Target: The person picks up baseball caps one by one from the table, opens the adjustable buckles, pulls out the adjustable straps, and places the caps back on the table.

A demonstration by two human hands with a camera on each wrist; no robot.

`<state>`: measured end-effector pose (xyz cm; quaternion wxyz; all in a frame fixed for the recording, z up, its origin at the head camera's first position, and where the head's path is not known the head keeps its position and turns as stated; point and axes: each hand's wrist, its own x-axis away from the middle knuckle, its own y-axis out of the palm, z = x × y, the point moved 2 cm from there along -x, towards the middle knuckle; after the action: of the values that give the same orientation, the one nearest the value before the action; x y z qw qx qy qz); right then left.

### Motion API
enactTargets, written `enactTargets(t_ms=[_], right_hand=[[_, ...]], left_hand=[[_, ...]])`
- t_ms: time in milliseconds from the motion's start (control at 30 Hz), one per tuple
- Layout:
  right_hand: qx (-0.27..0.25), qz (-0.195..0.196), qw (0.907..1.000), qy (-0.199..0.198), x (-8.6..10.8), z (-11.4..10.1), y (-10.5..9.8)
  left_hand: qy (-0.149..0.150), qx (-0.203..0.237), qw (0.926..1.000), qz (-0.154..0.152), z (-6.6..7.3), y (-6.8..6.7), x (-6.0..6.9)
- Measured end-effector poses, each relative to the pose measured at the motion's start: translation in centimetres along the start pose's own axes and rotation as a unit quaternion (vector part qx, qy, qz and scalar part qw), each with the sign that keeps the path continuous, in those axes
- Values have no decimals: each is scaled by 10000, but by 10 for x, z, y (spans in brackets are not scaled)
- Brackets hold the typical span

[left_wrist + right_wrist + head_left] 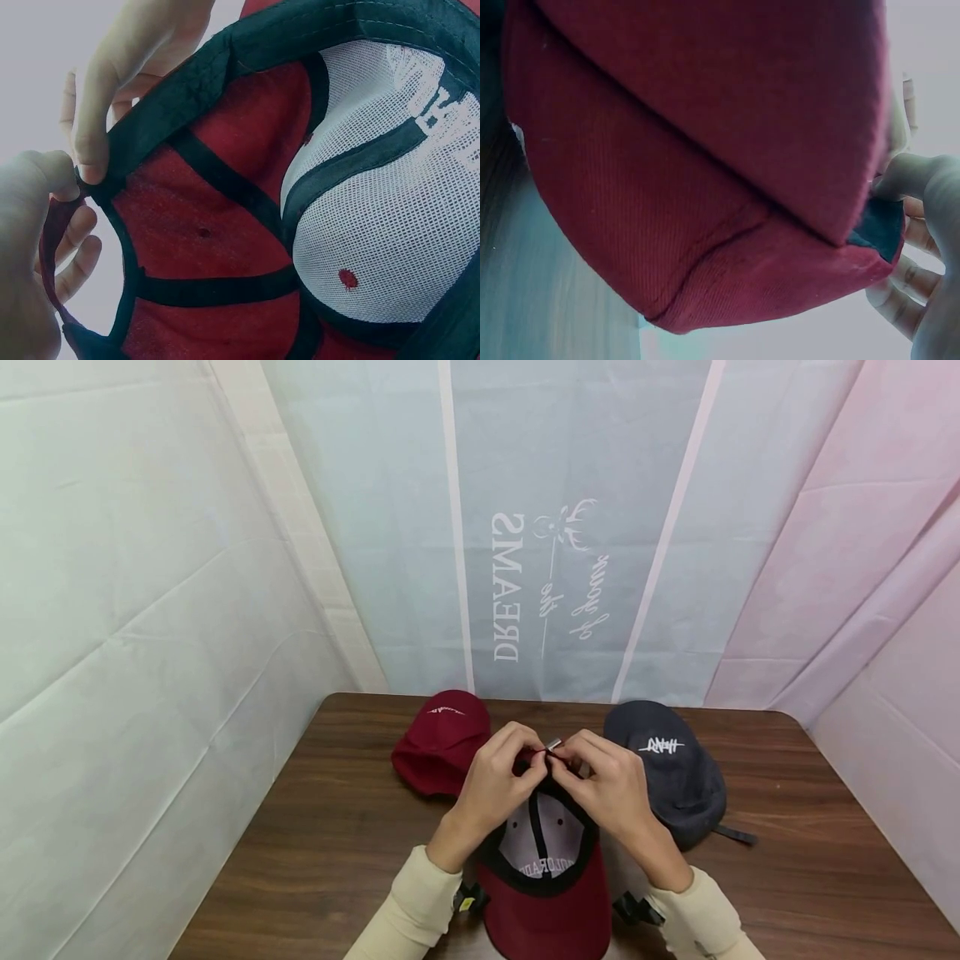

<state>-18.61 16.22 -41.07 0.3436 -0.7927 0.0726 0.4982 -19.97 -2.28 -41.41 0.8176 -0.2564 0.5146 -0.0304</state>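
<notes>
A dark red cap [551, 914] is held with its inside facing up and its brim toward the person in the head view. At its back edge, the left hand [495, 781] and right hand [611, 785] pinch the strap beside a small metal buckle [553, 745]. The left wrist view shows the cap's dark inner band [176, 112], white mesh lining and the narrow red strap [51, 240], with fingertips of both hands meeting at the strap's end. In the right wrist view the cap's red outside [667, 187] hides much of the hands.
On the brown wooden table [315, 827], another red cap [447, 739] lies behind the left hand. A dark grey cap [667, 777] with white lettering lies beyond the right hand, its strap pointing right. Light cloth curtains [375, 527] stand around the table.
</notes>
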Motion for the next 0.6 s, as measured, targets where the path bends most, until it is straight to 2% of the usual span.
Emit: enactTargets(t_ms=[300,600], right_hand=[[44,3,10000,20,0,1,-2],[-1,6,10000,69,1,1,-1]], left_hand=[[-115,11,9999,66,-2,-6,1],[-28,11,9999,105,-5,-8,3]])
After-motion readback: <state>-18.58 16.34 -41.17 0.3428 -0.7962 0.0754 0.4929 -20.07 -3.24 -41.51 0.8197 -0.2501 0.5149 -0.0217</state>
